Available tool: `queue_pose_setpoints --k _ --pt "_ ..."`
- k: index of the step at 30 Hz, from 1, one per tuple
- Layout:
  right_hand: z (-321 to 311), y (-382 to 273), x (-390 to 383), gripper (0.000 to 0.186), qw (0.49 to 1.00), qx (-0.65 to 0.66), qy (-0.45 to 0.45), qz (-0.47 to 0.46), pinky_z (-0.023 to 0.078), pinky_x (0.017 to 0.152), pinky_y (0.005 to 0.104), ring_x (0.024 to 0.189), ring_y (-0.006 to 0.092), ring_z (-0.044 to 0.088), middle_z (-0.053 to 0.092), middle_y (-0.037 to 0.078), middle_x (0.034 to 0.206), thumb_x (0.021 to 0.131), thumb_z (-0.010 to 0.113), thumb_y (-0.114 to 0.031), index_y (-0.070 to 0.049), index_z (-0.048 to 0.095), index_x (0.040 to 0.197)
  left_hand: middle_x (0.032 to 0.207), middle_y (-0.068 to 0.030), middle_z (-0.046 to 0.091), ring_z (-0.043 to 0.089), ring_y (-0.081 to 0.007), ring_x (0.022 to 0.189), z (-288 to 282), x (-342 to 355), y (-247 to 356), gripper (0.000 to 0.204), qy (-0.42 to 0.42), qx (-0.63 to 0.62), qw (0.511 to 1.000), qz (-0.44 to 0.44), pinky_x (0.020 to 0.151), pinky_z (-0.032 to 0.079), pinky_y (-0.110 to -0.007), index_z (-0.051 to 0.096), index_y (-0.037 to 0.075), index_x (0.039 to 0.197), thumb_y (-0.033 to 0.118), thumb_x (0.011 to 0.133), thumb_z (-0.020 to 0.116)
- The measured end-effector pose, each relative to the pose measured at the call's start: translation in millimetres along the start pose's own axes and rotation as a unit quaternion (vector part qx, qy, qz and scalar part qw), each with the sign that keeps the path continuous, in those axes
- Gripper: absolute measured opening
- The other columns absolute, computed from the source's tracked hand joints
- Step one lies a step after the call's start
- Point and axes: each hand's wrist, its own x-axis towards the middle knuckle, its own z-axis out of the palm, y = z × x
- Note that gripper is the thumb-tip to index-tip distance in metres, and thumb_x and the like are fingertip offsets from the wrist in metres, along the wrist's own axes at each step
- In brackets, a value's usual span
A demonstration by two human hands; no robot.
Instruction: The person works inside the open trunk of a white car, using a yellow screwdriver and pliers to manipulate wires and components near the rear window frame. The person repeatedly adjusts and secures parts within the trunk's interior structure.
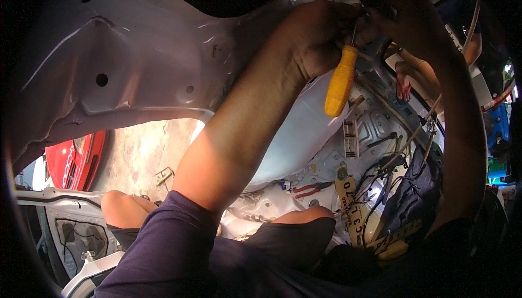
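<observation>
Both my arms reach up to the light-grey metal car body overhead. My left hand (321, 40) is closed near the upper edge of the opening. A screwdriver (341, 80) with a yellow handle hangs from it, handle down and shaft up among the fingers. Close beside it, in shadow, my right hand (387, 15) has its fingers bent in, almost meeting the left. Whatever lies between the fingertips is too dark to make out.
Red-handled pliers (308, 190) lie on the bare metal floor, near yellow number plates (350, 205) and loose black wiring (383, 176). A dark cloth (416, 189) is bunched at the right. Another person's limb (421, 75) shows beyond. A red car (76, 159) stands outside, left.
</observation>
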Motion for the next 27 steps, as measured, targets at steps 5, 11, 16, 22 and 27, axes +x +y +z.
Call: queue_pose_setpoints --k 5,11,16,22,27 --pt "6.3 -4.1 -0.4 0.018 0.999 -0.029 0.026 0.019 0.062 0.074 0.0360 0.086 0.0262 0.076 0.075 0.011 0.099 0.092 0.073 -0.010 -0.011 0.070 0.110 0.109 -0.0161 0.065 0.068 -0.0254 0.103 8.7 0.6 -3.7 0.020 0.089 0.032 0.995 0.028 0.101 0.056 -0.034 0.060 -0.005 0.111 0.004 0.105 0.043" --pt "15.5 -14.3 -5.2 0.017 0.993 -0.054 0.103 0.019 0.061 0.076 0.0380 0.089 0.0285 0.075 0.074 0.011 0.101 0.092 0.072 -0.011 -0.012 0.069 0.109 0.112 -0.0146 0.066 0.069 -0.0247 0.100 -2.5 5.4 -1.0 0.020 -0.053 -0.066 0.996 0.006 0.098 0.057 -0.037 0.061 -0.003 0.114 0.007 0.106 0.046" --pt "24.3 -21.0 -11.7 0.019 0.990 -0.041 0.114 0.069 0.060 0.078 0.0396 0.091 0.0309 0.074 0.073 0.011 0.104 0.092 0.070 -0.012 -0.012 0.069 0.111 0.111 -0.0093 0.069 0.067 -0.0193 0.100 13.1 -3.7 -7.3 0.022 0.114 0.054 0.992 0.006 0.095 0.056 -0.038 0.064 0.002 0.117 0.015 0.107 0.050" --pt "38.4 -28.0 -10.4 0.017 0.971 -0.062 0.218 0.078 0.060 0.078 0.0385 0.088 0.0303 0.073 0.073 0.010 0.100 0.090 0.070 -0.015 -0.011 0.070 0.107 0.111 -0.0090 0.069 0.064 -0.0190 0.103 26.2 -1.5 -10.8 0.025 0.156 0.089 0.982 0.050 0.098 0.048 -0.035 0.066 0.003 0.118 0.020 0.108 0.050" --pt "43.3 -37.0 -11.6 0.017 0.963 -0.081 0.237 0.102 0.059 0.078 0.0379 0.088 0.0300 0.073 0.074 0.010 0.099 0.089 0.070 -0.015 -0.011 0.070 0.106 0.101 -0.0131 0.069 0.062 -0.0229 0.091 19.3 7.0 -17.8 0.022 0.153 0.074 0.982 0.081 0.086 0.050 -0.039 0.068 0.000 0.112 0.016 0.104 0.053"
